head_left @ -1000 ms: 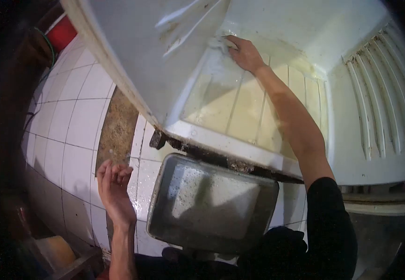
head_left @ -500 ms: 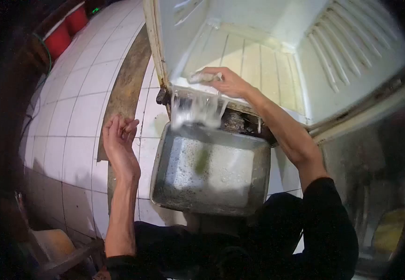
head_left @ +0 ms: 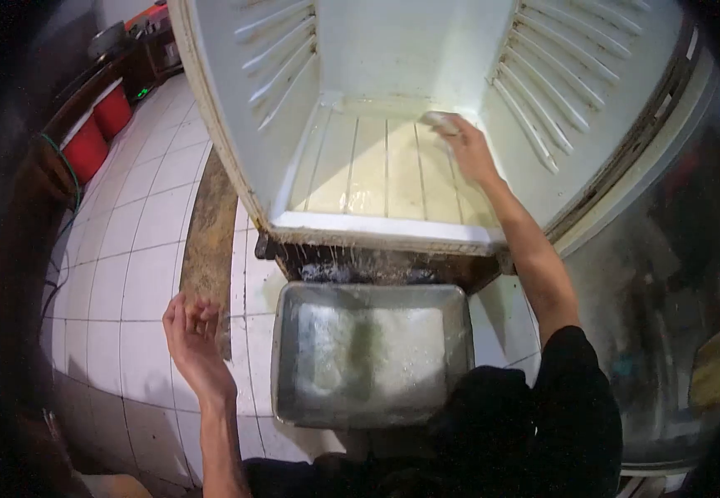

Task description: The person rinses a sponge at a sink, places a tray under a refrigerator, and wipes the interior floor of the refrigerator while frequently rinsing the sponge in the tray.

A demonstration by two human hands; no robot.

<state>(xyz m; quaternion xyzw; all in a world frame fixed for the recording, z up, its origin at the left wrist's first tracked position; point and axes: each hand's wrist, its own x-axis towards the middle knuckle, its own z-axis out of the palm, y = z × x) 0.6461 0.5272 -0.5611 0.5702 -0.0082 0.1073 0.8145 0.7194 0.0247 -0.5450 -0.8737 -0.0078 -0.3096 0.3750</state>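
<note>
My right hand (head_left: 467,148) reaches inside a fridge cabinet (head_left: 401,50), its fingers closed round a small whitish sponge (head_left: 438,119). The hand blurs the detail, and the sponge is near the back right of the ribbed, wet fridge floor (head_left: 368,170). My left hand (head_left: 195,336) hovers over the tiles with loosely curled fingers and holds nothing. A grey metal basin (head_left: 279,357) of cloudy, soapy water stands below the fridge's front edge (head_left: 377,228), from which thin drips hang.
White floor tiles (head_left: 148,274) and a brown strip of board (head_left: 208,224) lie at the left. Two red buckets (head_left: 86,149) stand farther back there. On the right, a large glossy door-like panel (head_left: 659,315) borders the fridge.
My right hand has moved from the fridge's front edge to deep inside, with the sponge. Water that was pouring into the basin is now only drips. The view has tilted up.
</note>
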